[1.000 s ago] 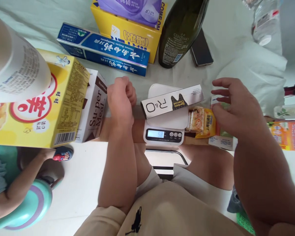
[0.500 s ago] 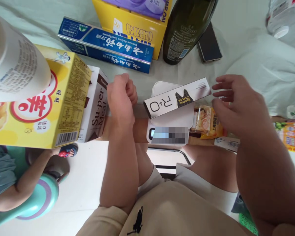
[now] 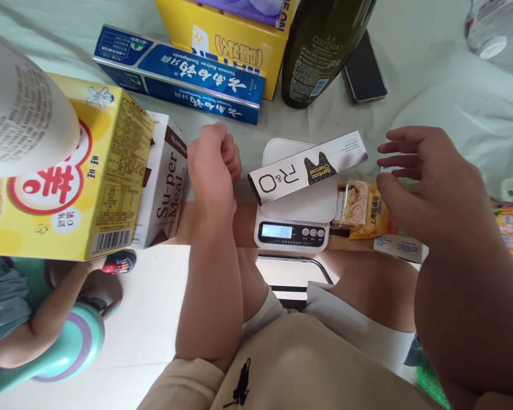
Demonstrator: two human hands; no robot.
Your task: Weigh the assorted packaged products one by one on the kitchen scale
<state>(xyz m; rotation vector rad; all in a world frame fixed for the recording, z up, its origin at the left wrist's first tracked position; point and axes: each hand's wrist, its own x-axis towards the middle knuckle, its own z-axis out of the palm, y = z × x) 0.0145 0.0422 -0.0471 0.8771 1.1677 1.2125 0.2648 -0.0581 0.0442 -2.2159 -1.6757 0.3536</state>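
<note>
— What lies on the kitchen scale (image 3: 297, 212)?

— A long white toothpaste box (image 3: 308, 175) marked "R&O" and "Bamboo Charcoal"; it rests slantwise across the white platform, both ends jutting past the edges; the lit display below reads 66.

— And the hands?

— The right hand (image 3: 427, 182) hovers just beside the box's right end, not touching it; its fingers are loosely spread and slightly curled, the thumb below them, holding nothing. The left hand (image 3: 214, 171) is balled into a fist, fingers pressed together into the palm, resting just left of the scale; whether anything is inside the fist I cannot tell.

— What surrounds them?

— A yellow snack packet (image 3: 361, 208) touches the scale's right side, partly under the right hand; a brown-and-white "Su-per Meal" box (image 3: 165, 182) stands just left of the fist, with a big yellow carton (image 3: 81, 182) beside it; farther back lie a blue Yunnan Baiyao toothpaste box (image 3: 179, 77), a dark green glass bottle (image 3: 320, 51) and a dark phone (image 3: 364, 71); another person's arm (image 3: 38, 330) shows at lower left.
</note>
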